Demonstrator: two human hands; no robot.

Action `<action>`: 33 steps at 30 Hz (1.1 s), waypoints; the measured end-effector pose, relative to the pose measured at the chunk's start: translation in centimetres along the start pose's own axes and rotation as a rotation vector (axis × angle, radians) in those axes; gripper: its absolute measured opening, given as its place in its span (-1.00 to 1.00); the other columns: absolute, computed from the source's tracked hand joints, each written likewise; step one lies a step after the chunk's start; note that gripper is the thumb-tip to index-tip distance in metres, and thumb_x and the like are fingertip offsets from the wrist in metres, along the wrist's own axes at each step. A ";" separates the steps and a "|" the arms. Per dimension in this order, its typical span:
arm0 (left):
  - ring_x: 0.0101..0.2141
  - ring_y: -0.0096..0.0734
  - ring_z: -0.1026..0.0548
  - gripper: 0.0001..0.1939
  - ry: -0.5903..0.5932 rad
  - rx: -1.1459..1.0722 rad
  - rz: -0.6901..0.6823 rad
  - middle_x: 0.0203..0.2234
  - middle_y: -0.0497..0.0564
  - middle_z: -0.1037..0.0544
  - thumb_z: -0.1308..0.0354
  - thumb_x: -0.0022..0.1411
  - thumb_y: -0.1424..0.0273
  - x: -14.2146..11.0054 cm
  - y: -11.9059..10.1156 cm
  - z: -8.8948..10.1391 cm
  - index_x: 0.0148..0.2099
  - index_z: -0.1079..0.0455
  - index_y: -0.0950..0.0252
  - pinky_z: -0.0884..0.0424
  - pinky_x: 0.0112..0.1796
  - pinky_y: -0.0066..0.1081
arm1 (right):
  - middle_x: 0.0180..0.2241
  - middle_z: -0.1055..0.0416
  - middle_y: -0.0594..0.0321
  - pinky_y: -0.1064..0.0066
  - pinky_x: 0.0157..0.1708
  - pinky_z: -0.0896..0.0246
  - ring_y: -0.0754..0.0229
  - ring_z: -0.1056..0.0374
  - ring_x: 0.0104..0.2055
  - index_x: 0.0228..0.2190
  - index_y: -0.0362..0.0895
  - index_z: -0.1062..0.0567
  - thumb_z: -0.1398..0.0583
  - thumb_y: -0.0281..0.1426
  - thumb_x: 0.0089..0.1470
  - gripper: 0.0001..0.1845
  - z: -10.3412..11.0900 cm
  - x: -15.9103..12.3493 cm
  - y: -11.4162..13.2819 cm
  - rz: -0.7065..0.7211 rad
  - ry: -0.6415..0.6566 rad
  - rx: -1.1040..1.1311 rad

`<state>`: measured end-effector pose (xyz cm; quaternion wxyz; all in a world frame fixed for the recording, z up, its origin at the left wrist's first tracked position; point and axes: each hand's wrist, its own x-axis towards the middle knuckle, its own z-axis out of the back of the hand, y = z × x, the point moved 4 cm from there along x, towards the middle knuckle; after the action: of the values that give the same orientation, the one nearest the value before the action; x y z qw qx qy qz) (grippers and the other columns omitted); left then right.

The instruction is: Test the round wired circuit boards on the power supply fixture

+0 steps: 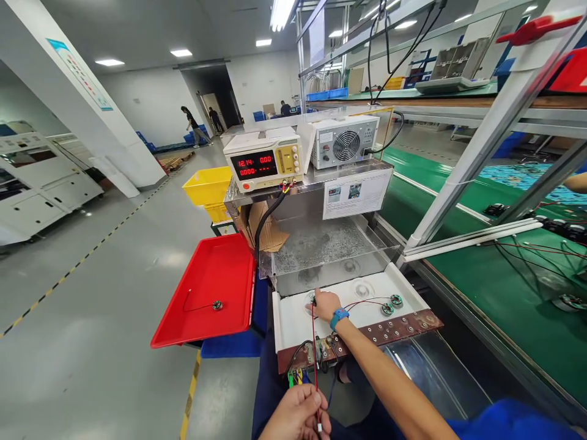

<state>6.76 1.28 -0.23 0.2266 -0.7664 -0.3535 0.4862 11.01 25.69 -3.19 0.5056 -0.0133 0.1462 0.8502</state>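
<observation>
My right hand (326, 305), with a blue watch on the wrist, pinches a small dark round wired part (313, 300) over the left side of the white tray (293, 324). Its thin red lead (314, 342) runs down toward me. Near my lap, my left hand (300, 410) is closed on the lower end of that lead, just above a small white plug (320, 428). Two similar green-and-black round wired parts (387, 309) lie at the tray's right side, their leads stretching left. My fingers partly hide the part in my right hand.
One more round wired part (217, 305) lies in the red tray (206, 330) at left. Behind the white tray stand a clear plastic cover (330, 244) and a power supply (263, 162) with lit red digits. Metal framing (472, 153) and a green conveyor (495, 299) border the right.
</observation>
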 end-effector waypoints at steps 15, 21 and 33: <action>-0.55 -0.49 -0.45 -0.53 -0.268 0.151 -0.368 -0.54 -0.08 -0.48 -0.27 -0.01 -0.01 5.3 -9.7 -0.2 -0.32 -0.31 0.30 -0.39 -0.45 -0.46 | -0.14 -0.49 0.11 0.41 -0.24 -0.09 0.09 -0.41 -0.14 -0.10 -0.10 -0.36 -0.15 -0.13 0.15 -0.62 -1.2 0.3 -2.0 0.136 0.017 0.125; -0.44 -0.41 -0.43 -0.73 -0.376 0.581 -0.528 -0.51 -0.05 -0.50 -0.11 0.13 0.19 8.9 -10.0 0.8 -0.34 -0.41 0.33 -0.33 -0.37 -0.44 | -0.24 -0.52 0.13 0.40 -0.30 -0.06 0.08 -0.42 -0.18 -0.09 -0.10 -0.36 -0.17 -0.13 0.12 -0.60 -1.7 0.7 -2.5 0.072 0.013 0.196; -0.39 -0.33 -0.46 -0.81 -0.401 0.773 -0.537 -0.47 -0.01 -0.57 -0.08 0.11 0.31 11.2 -8.6 1.5 -0.37 -0.46 0.30 -0.33 -0.27 -0.38 | -0.26 -0.52 0.16 0.42 -0.31 -0.05 0.10 -0.42 -0.20 -0.12 -0.10 -0.37 -0.22 -0.16 0.06 -0.61 -1.3 0.4 -2.5 0.047 0.000 0.263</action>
<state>5.75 15.43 -1.46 0.5381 -0.4005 -0.3687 0.6434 12.77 26.81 -5.06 0.4827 0.0563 0.2568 0.8354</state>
